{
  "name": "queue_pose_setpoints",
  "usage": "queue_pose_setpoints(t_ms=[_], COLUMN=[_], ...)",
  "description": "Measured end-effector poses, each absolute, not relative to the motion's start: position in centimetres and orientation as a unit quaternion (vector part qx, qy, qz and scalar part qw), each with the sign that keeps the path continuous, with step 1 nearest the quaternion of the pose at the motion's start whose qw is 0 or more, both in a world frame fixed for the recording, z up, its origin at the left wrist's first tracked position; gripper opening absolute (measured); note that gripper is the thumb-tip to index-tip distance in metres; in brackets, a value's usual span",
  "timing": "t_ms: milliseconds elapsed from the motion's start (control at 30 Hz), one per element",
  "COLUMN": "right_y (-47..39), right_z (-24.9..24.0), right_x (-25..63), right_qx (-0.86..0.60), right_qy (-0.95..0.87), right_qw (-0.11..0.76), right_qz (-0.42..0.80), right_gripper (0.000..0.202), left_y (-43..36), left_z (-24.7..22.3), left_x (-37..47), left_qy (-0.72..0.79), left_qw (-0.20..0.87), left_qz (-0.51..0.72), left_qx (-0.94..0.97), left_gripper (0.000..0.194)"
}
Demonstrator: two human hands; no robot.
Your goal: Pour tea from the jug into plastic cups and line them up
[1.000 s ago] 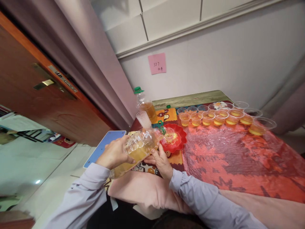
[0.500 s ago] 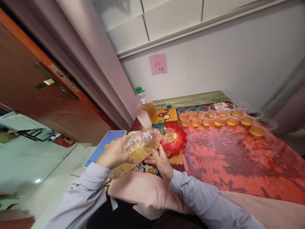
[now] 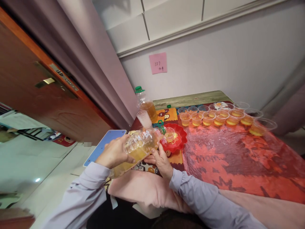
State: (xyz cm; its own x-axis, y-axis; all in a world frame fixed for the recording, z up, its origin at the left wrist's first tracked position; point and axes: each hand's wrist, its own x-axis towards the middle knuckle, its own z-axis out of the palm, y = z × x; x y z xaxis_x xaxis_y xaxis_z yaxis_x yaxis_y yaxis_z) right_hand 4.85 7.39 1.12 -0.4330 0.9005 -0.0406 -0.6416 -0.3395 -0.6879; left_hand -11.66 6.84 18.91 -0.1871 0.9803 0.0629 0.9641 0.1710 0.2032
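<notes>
My left hand (image 3: pixel 115 153) is wrapped round the body of a clear plastic bottle (image 3: pixel 140 145) of yellow liquid, which lies tilted with its mouth toward the right. Under the bottle's shoulder, my right hand (image 3: pixel 162 160) supports it with bent fingers. The mouth is over a small clear plastic cup (image 3: pixel 169 135) standing on a red scalloped plate (image 3: pixel 182 144). A green handle ring (image 3: pixel 161 126) hangs at the bottle neck. Behind it stands a stack of clear cups (image 3: pixel 143 119). Whether liquid is flowing from the mouth I cannot make out.
A second bottle with a green cap (image 3: pixel 147 107) stands at the back left. Rows of clear cups (image 3: pixel 221 117), several with yellow liquid, line the back right of the red-covered table (image 3: pixel 224 159). A loose green cap (image 3: pixel 169 106) lies near the wall. A blue board (image 3: pixel 102 146) is at the left.
</notes>
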Motion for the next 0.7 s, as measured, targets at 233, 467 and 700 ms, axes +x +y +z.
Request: queue_pose_setpoints(t_ms=[233, 467, 700], right_y=[7.4, 7.4, 7.4], right_z=[1.2, 1.5, 1.7], right_x=[5.0, 5.1, 5.5], right_qx=[-0.214, -0.221, -0.229], right_qy=[-0.309, -0.311, -0.318], right_qw=[0.486, 0.480, 0.489], right_qz=[0.789, 0.790, 0.779], right_gripper=[0.076, 0.081, 0.081], left_y=[6.7, 6.6, 6.4], left_z=[20.3, 20.2, 19.4], left_x=[-10.4, -10.6, -11.2], left_qy=[0.776, 0.773, 0.765], left_qw=[0.075, 0.084, 0.097], left_qz=[-0.027, -0.038, 0.015], left_qx=[0.625, 0.627, 0.637], left_gripper=[0.112, 0.113, 0.107])
